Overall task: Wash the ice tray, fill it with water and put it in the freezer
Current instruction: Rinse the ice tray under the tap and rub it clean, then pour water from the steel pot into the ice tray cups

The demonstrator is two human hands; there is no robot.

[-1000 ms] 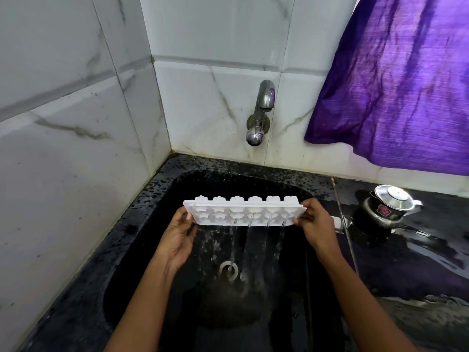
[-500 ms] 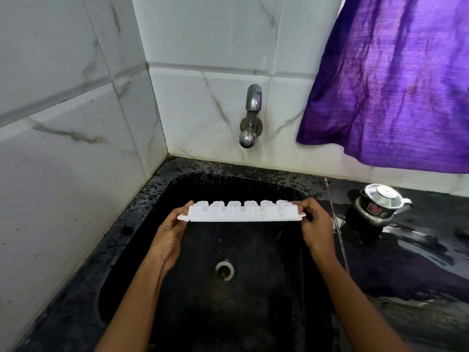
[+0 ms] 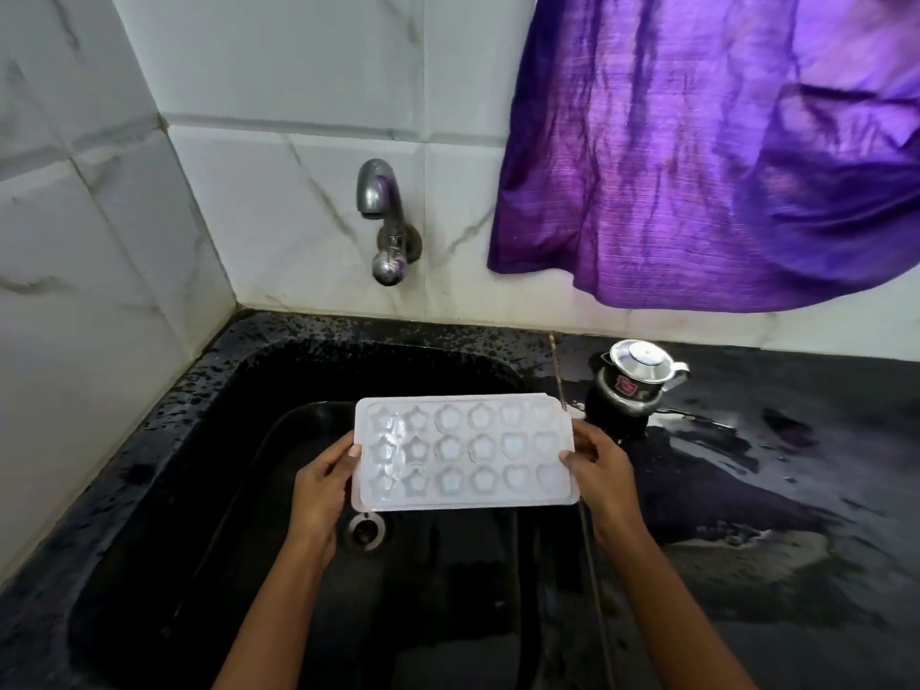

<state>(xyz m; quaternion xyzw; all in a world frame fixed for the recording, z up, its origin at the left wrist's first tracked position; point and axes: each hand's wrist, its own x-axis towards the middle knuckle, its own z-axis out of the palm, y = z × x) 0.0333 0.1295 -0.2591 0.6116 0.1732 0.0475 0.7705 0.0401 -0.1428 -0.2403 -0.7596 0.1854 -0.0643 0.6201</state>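
The white ice tray [image 3: 463, 453], with several star and flower shaped cups, is held level and face up over the black sink [image 3: 209, 490]. My left hand [image 3: 321, 483] grips its left short edge and my right hand [image 3: 600, 465] grips its right short edge. The metal tap [image 3: 381, 216] sticks out of the tiled wall above and behind the tray, with no water running from it. The drain [image 3: 367, 529] shows just below the tray's front left corner.
A small steel pot with a lid [image 3: 634, 383] stands on the wet black counter [image 3: 771, 465] right of the sink. A purple cloth [image 3: 707, 141] hangs at the upper right. White marble tiled walls [image 3: 89, 271] close in the left and back.
The tray was tipped up on edge and draining water into the sink a second ago. Both hands have turned it flat, cups facing up, and brought it slightly nearer to me.
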